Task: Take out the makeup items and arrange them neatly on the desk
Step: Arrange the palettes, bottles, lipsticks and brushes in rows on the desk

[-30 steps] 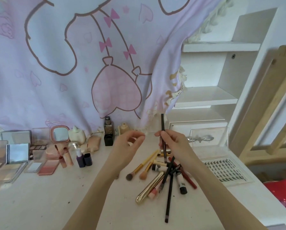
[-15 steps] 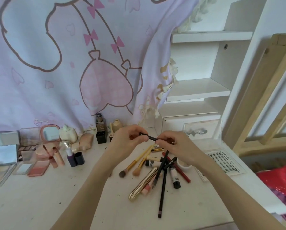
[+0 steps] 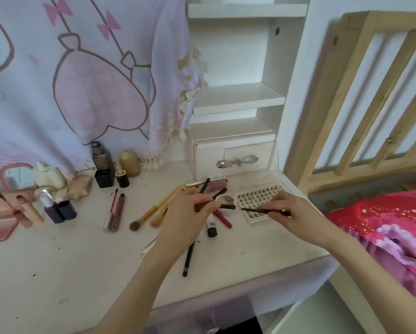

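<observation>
L hand [image 3: 190,208] pinches a black cap [image 3: 227,206] above the pile of pencils and brushes [image 3: 151,213] on the desk [image 3: 69,261]; R hand [image 3: 286,210] holds a thin black pencil [image 3: 252,210] over the lash tray [image 3: 255,201], tip pointing at the cap, w/ a small gap between. Lipsticks, bottles & a pink mirror [image 3: 16,177] stand at desk's back left, white drawer [image 3: 233,157] behind the pile.

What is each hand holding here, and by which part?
Left hand pinches a short black cap by one end; right hand pinches the thin black uncapped liner pen at its rear.
</observation>
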